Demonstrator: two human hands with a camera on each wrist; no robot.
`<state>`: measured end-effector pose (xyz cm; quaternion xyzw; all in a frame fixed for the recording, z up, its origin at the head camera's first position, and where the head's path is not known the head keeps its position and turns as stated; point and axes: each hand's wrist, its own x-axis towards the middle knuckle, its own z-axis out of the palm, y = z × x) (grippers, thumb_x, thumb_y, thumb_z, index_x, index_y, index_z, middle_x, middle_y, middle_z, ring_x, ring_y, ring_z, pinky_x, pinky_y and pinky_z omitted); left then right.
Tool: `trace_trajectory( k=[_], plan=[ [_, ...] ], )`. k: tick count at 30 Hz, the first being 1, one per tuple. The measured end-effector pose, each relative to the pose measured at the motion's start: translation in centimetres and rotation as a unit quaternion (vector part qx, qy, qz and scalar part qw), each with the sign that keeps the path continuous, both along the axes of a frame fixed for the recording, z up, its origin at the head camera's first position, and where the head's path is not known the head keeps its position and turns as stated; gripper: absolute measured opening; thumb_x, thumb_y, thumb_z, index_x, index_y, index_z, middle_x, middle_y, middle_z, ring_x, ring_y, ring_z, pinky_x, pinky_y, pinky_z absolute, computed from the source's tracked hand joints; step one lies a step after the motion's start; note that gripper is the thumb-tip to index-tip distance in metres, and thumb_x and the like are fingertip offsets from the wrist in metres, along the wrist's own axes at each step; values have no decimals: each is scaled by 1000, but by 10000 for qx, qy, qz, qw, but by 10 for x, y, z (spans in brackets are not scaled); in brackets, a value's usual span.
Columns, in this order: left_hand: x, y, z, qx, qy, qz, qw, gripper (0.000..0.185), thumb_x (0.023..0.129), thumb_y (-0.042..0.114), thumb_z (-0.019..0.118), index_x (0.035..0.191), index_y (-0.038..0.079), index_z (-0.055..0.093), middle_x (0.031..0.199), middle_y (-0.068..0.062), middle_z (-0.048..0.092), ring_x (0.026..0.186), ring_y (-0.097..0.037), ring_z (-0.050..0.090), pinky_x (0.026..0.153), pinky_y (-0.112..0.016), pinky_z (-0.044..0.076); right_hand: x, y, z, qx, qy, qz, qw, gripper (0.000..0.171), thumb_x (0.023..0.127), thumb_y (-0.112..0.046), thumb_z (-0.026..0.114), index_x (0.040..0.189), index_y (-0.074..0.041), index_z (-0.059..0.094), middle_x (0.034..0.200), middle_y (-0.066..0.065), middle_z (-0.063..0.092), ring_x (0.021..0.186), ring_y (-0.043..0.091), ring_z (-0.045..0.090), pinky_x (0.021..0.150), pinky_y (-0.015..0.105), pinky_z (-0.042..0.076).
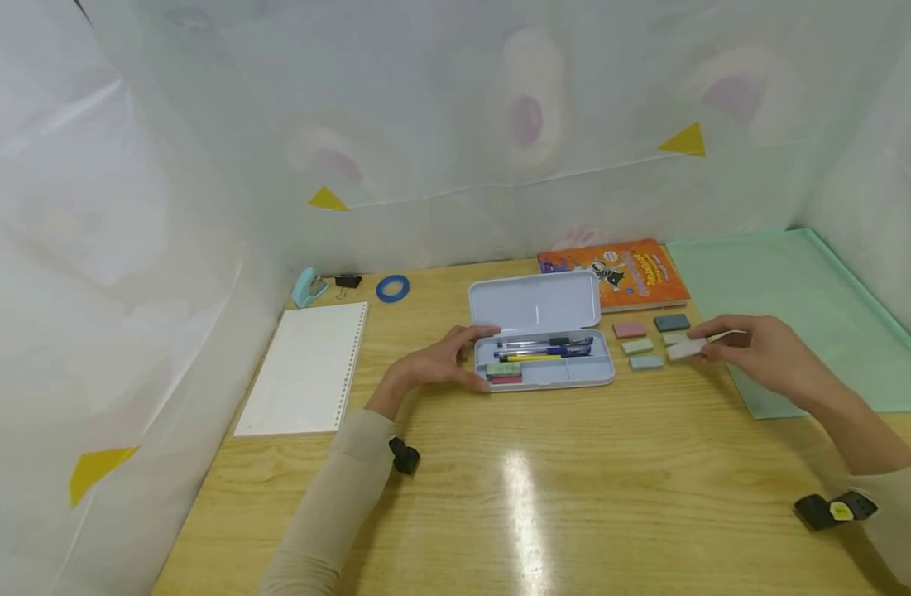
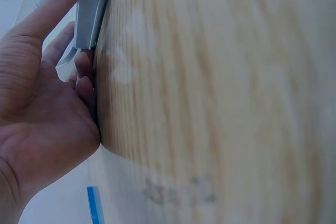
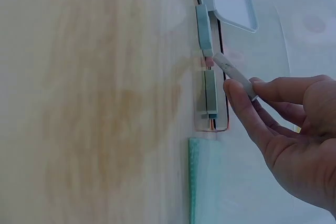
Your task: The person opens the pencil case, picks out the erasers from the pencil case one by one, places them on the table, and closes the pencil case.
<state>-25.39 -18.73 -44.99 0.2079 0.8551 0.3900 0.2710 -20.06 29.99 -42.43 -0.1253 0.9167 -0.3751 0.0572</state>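
An open pale-blue pencil case [image 1: 546,382] lies on the table with its lid [image 1: 535,303] tipped back. Inside are several pens [image 1: 544,351], a green eraser [image 1: 504,370] and a pink-red piece below it. My left hand [image 1: 443,358] holds the case's left end, thumb at the front corner and fingers near the hinge side. Between thumb and fingers, my right hand [image 1: 756,348] pinches a white eraser [image 3: 234,73], raised over the table. Close by lie a pink eraser [image 1: 630,330], a dark blue one [image 1: 672,322], a pale green one [image 1: 637,346] and a light blue one [image 1: 646,362].
Behind the case lies an orange book [image 1: 649,277]. A mint-green sheet [image 1: 820,331] covers the right side. At left are a spiral notebook [image 1: 302,368], a light-blue stapler-like item [image 1: 306,287], a black binder clip [image 1: 347,281] and a blue tape ring [image 1: 392,288].
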Motion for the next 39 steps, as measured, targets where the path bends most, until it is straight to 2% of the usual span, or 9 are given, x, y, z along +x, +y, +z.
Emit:
trace_trajectory(
  k=[8, 17, 24, 29, 31, 33, 36, 39],
  plan=[
    [0, 0, 0, -67, 10, 35, 10000, 91, 84, 37, 88, 157, 48, 36, 151, -3, 31, 123, -26, 36, 105, -45, 35, 1, 0, -1, -379, -322, 232, 9985, 26, 105, -13, 63, 127, 0, 68, 106, 14, 77, 90, 9, 74, 74, 25, 56],
    [0, -1, -2, -53, 44, -2, 10000, 91, 84, 36, 88, 158, 47, 35, 151, -4, 31, 122, -26, 36, 104, -44, 36, -2, 8, 0, 200, -307, 197, 9991, 35, 110, -27, 56, 133, -3, 67, 108, 11, 77, 94, 0, 70, 78, 16, 45],
    [-1, 0, -1, -67, 48, 13, 10000, 92, 83, 38, 89, 157, 48, 36, 151, -4, 31, 121, -26, 36, 103, -44, 36, 1, 23, 0, 97, -298, 168, 9994, 37, 111, -27, 52, 133, 0, 65, 120, 19, 73, 94, 0, 71, 76, 14, 47],
    [-1, 1, -1, -65, 58, -16, 10000, 92, 84, 38, 89, 158, 47, 35, 152, -4, 31, 122, -26, 36, 103, -44, 36, 3, 28, 7, -109, -171, 104, 9997, 37, 112, -27, 51, 132, 1, 64, 115, 2, 75, 93, 1, 71, 75, 13, 46],
    [-1, 0, -1, -82, 66, -12, 9999, 92, 83, 38, 89, 158, 48, 35, 153, -4, 30, 122, -26, 36, 104, -45, 36, 3, 24, 9, -319, -123, 189, 9992, 36, 112, -26, 51, 133, 1, 64, 116, -3, 74, 94, 4, 72, 77, 12, 47],
    [0, 0, -2, -104, 63, 7, 9999, 92, 83, 38, 89, 157, 48, 35, 154, -3, 30, 123, -26, 36, 106, -45, 36, 4, 15, 10, -631, -128, 364, 9973, 35, 111, -22, 52, 133, 2, 63, 117, -3, 75, 96, 9, 73, 80, 12, 47],
    [0, 0, -1, -96, 35, 40, 9999, 93, 82, 37, 90, 157, 49, 36, 156, -3, 29, 125, -26, 36, 107, -46, 36, 4, -7, 6, -1076, -186, 712, 9915, 32, 111, -17, 53, 131, 5, 63, 117, 7, 75, 98, 15, 74, 83, 18, 53],
    [0, 1, 0, -63, 24, 24, 10000, 93, 83, 36, 90, 158, 48, 36, 156, -3, 28, 125, -26, 36, 107, -46, 36, 3, -35, 3, -1193, -384, 944, 9876, 32, 110, -18, 55, 131, 4, 65, 118, 14, 73, 99, 17, 73, 84, 25, 57]
  ],
)
